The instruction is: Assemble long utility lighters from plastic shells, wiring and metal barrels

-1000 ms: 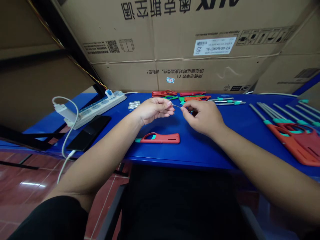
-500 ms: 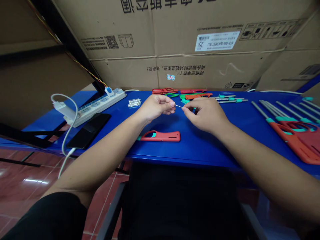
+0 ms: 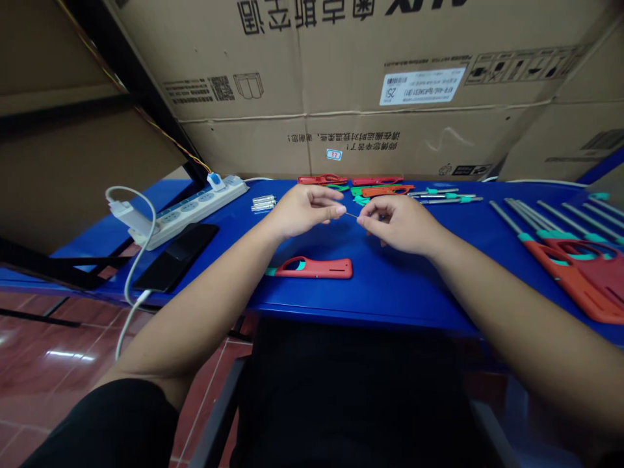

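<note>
A thin, dark wire-like piece [image 3: 351, 215] spans the gap between my two hands above the blue table [image 3: 302, 305]. My left hand [image 3: 307, 211] pinches one end between thumb and fingers, and my right hand [image 3: 392, 222] pinches the other. Nearer the front edge, below the hands, lies a red lighter-shaped body [image 3: 322, 268] with a turquoise trigger; my left forearm hides its left tip. Several small silver cylinders [image 3: 264, 203] rest left of my left hand. Behind the hands are red casings [image 3: 377, 181], an orange casing [image 3: 387, 190] and metal rods with turquoise parts [image 3: 451, 197].
At the left are a white power strip [image 3: 195, 207], a black phone [image 3: 176, 257] and a white cable [image 3: 130, 273]. Red bodies with long metal tubes [image 3: 585, 279] lie at the right. A large cardboard box [image 3: 351, 117] stands behind the table.
My right hand has turned slightly, and its fingers show more. The wire-like piece remains between both hands. The view has shifted slightly, and the table objects have stayed in place.
</note>
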Demonstrator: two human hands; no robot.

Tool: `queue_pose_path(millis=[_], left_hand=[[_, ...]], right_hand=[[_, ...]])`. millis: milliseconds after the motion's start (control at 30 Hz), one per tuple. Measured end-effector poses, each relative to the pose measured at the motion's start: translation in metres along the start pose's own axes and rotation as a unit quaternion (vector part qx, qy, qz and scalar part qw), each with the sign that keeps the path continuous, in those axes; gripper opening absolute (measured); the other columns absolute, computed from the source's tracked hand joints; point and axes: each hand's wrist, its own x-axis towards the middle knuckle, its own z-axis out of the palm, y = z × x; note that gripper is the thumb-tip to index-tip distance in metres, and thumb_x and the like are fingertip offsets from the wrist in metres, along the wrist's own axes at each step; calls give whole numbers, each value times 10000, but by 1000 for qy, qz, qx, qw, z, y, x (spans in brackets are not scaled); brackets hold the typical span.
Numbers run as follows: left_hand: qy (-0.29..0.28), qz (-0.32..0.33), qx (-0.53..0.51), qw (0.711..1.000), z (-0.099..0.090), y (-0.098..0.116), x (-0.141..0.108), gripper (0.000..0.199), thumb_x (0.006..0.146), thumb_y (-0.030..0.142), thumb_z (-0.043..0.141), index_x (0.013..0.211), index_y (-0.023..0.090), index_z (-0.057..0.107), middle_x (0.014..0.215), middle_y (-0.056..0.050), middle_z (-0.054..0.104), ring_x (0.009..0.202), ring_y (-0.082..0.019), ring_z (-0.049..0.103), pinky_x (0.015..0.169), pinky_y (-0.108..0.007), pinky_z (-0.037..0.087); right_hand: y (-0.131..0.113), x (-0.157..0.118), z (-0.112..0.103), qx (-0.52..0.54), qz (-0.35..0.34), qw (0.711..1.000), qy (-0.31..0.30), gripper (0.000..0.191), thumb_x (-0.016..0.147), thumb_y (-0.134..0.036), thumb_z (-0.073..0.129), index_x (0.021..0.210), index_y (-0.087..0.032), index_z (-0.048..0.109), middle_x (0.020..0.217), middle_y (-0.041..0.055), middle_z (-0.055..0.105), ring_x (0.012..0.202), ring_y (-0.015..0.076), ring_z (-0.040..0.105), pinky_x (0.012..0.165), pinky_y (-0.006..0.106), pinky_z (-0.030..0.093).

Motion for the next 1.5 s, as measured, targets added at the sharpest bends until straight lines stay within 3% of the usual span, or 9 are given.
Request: queue_pose_path(millis=[100,200,433,600,767,933,1033,1267,1500], left_hand=[[44,111,150,981,-10,15,-9,518,886,462,694,1308,167,642,1285,-145,684,1134,-257,660,972,-393,511],[-40,204,336,919,-8,31,-21,400,848,447,741,1159,196,735,1192,-106,720,1139,-280,638,1035,-422,449],[-100,204,478,849,16,35,-27,154,876,270,677,933,187,794,966,-96,743,922,-266,650,834,-393,469],[-109,210,397,887,13,33,-26,125,859,194,662,866,186,787,900,-77,756,882,-232,662,844,-373,479],[-81,178,208,958,20,46,-39,99,856,226,708,811,173,779,854,-56,760,806,-177,680,790,-311,515],[-99,122,162,974,28,51,-53,123,876,268,694,907,183,778,961,-57,775,901,-194,704,846,-307,527],[-54,80,241,966,31,42,-69,330,904,363,674,1195,212,713,1185,-69,741,1055,-236,681,914,-344,512],[-28,52,296,953,50,10,-93,221,921,351,664,1078,240,772,991,-68,733,960,-227,662,900,-351,500],[-35,58,333,940,51,8,-92,255,933,357,645,1126,223,742,972,-80,691,957,-248,621,911,-397,482]], right_hand=[[-2,-3,-5,-58,-43,997,1,81,794,-255,642,775,-189,684,685,4,700,555,128,598,572,269,451],[-8,-8,-8,-86,-74,993,-21,87,759,-205,651,799,-205,728,720,4,725,604,142,616,607,278,454],[-26,-20,-8,-146,-115,982,-37,192,817,-190,609,904,-233,774,844,10,775,677,159,660,651,303,494],[-32,-44,-22,43,-61,997,24,289,776,-222,721,1064,-249,725,960,28,766,816,200,726,737,334,587],[-40,-73,-21,287,-65,951,96,340,837,-249,749,1165,-319,698,1162,30,740,911,208,743,727,333,639],[-48,-73,-4,216,-69,957,182,264,882,-270,723,1144,-296,712,1062,36,771,984,229,738,881,407,633],[-44,-64,-2,211,-71,960,168,252,890,-293,716,1141,-278,709,1035,41,772,962,229,745,916,430,623],[-35,-52,4,205,-78,970,104,268,900,-292,697,1162,-236,694,1005,51,770,864,206,752,847,408,644],[-36,-49,12,177,-75,978,78,277,901,-283,685,1173,-229,692,1043,59,773,907,217,757,869,403,636]])
